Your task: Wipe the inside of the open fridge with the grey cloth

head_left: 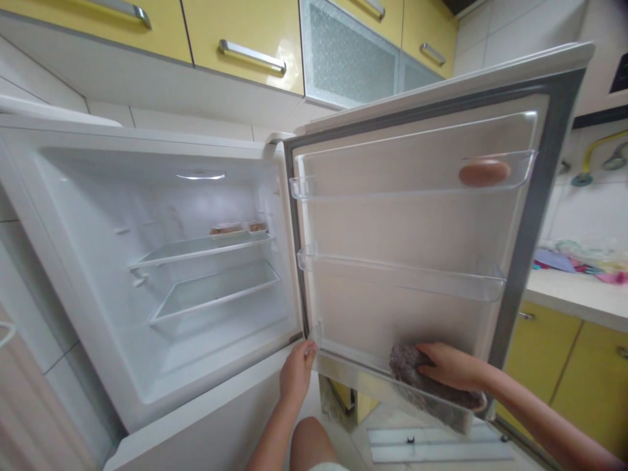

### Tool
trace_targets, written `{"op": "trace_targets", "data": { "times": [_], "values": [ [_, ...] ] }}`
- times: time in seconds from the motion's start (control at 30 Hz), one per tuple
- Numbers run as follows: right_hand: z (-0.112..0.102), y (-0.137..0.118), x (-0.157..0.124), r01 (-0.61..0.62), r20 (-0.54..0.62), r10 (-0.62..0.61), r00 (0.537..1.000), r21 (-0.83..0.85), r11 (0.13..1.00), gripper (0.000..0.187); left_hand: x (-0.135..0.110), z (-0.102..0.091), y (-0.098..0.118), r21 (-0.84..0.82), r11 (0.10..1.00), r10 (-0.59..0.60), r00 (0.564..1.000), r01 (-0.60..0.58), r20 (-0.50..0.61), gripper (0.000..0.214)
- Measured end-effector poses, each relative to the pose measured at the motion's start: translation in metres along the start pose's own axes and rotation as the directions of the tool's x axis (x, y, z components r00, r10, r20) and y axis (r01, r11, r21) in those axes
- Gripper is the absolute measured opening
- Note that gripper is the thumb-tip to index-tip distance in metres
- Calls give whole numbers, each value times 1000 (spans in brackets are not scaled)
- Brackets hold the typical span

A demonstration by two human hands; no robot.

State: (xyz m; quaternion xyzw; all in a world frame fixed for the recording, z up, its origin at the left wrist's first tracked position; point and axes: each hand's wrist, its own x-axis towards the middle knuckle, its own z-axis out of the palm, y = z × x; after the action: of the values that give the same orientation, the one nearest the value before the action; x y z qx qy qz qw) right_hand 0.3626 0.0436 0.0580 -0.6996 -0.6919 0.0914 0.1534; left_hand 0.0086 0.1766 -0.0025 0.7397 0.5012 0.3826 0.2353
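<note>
A fridge door (392, 229) stands wide open in front of me, with clear plastic shelves across its inner face. My right hand (449, 366) is inside the lowest door shelf (353, 373), its fingers closed over a fuzzy grey-brown cloth (405, 363). The cloth lies bunched along the right part of that shelf, and some of it shows through the clear front wall. At the shelf's left end, by the hinge side, my left hand (297, 369) pinches the corner. A brown egg (485, 173) rests in the top door shelf at the right.
Left of the door is the fridge compartment (98, 261), with two glass shelves; small food packs (228, 229) sit on the upper one. Yellow cabinets (245, 33) hang above. A counter (574, 291) with colourful bags stands at the right. My knee (311, 441) shows below.
</note>
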Motion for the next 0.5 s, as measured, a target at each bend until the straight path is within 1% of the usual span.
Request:
{"op": "trace_targets", "data": {
  "times": [0.03,0.07,0.1,0.13,0.17,0.2,0.23,0.27,0.3,0.33,0.37,0.4,0.43,0.47,0.5],
  "values": [
    [0,-1,-3,-26,-84,19,996,-89,996,26,0,-1,1,10,1000,6,1000,-6,3,34],
    [-2,-2,-5,-54,-141,30,990,-168,984,28,0,-1,3,23,1000,8,1000,-8,8,34],
    [-5,-4,-8,-82,-228,30,973,-225,971,30,0,-2,4,37,999,6,1000,-6,13,33],
    [-10,-6,-11,-98,-340,1,940,-266,959,31,0,-2,6,49,999,3,1000,-4,19,33],
    [-16,-8,-15,-90,-455,-59,889,-299,950,33,0,-2,8,59,998,5,1000,-6,26,33],
    [-22,-10,-19,-62,-561,-145,815,-334,941,35,0,-3,10,68,998,12,999,-14,34,33],
    [-27,-10,-24,-22,-648,-247,720,-377,926,37,0,-2,11,81,996,19,999,-22,40,33],
    [-32,-10,-28,24,-704,-351,618,-430,903,40,0,-2,12,95,995,27,999,-31,45,33],
    [-35,-9,-31,69,-725,-450,521,-489,869,43,0,-2,13,110,993,33,998,-38,48,33],
    [-36,-7,-33,105,-720,-532,446,-548,830,48,0,-2,14,124,991,38,998,-44,53,33],
    [-35,-5,-33,124,-700,-590,402,-597,793,53,0,-2,14,136,989,41,998,-49,56,34],
    [-33,-2,-32,124,-677,-618,399,-628,768,56,1,-2,15,147,988,47,997,-55,62,33],
    [-30,1,-28,106,-659,-616,432,-642,760,58,1,-2,15,156,986,54,996,-64,67,33],
    [-26,4,-24,76,-647,-589,484,-640,765,59,1,-2,15,166,984,61,996,-72,71,33],
    [-22,6,-18,46,-635,-548,545,-630,775,58,2,-2,15,178,981,65,995,-77,72,32]
  ]
}}
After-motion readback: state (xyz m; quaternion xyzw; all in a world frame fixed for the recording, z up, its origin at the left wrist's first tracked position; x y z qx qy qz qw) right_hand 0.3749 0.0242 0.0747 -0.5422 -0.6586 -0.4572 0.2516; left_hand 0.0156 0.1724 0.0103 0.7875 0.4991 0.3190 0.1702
